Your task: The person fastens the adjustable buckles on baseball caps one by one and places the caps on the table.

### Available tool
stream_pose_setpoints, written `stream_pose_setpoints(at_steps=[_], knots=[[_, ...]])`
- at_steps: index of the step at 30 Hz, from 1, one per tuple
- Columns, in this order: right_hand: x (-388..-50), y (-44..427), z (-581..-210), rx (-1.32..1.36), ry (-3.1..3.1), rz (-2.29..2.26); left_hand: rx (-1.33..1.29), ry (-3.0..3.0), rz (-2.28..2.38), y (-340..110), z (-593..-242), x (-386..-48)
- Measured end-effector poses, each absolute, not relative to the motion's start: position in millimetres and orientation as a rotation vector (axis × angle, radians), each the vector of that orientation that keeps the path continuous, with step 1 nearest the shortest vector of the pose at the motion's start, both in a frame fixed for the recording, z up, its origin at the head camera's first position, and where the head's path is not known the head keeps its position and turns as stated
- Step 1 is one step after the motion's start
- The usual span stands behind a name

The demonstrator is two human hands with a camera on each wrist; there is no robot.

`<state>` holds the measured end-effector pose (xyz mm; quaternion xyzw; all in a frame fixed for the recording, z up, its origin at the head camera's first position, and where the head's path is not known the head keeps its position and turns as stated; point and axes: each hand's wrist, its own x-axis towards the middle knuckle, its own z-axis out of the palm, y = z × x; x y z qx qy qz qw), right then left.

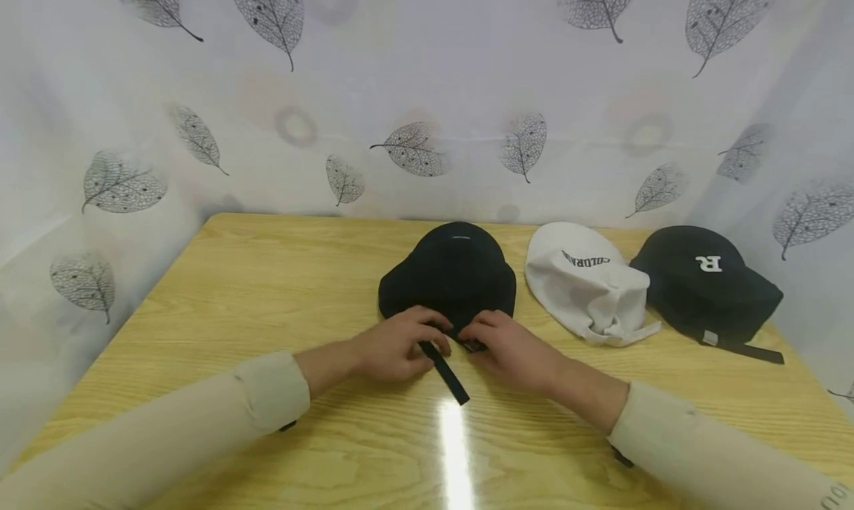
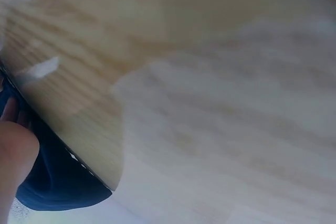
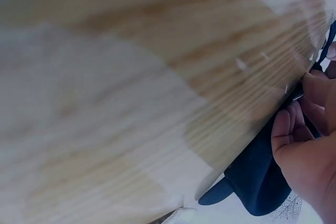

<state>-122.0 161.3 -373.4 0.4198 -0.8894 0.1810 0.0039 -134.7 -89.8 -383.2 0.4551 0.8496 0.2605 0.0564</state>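
A plain black cap (image 1: 454,273) lies on the table, its strap side toward me. My left hand (image 1: 400,345) pinches the cap's black strap (image 1: 452,382), and the strap's loose end hangs out below the fingers. Across from it, my right hand (image 1: 510,350) grips the other side of the strap opening with curled fingers, by a small dark buckle (image 1: 472,345). In the left wrist view, only part of the left hand (image 2: 16,150) shows against the cap (image 2: 63,182). The right wrist view has the right hand (image 3: 307,145) at the cap's edge, fingertips partly hidden.
To the right lie a white cap (image 1: 567,287) with dark lettering and another black cap (image 1: 687,280) with a white R, its strap trailing. The wooden table (image 1: 280,273) meets a leaf-patterned curtain (image 1: 427,73) at the back.
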Motion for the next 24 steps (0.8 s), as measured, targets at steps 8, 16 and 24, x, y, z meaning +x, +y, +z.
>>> stream_pose_setpoints(at_steps=[8,16,24], knots=[[-121.5,158.2,-376.6,1.310,-2.752,0.568,1.485,2.612,0.848,-89.7,-387.8,-136.3],[-122.0,157.0,-378.5,1.267,-2.892,0.758,1.403,2.538,0.786,-88.7,-384.8,-133.6],[-126.4,155.6,-374.6,1.250,-2.804,0.763,1.384,2.575,0.712,-87.6,-382.2,-134.5]])
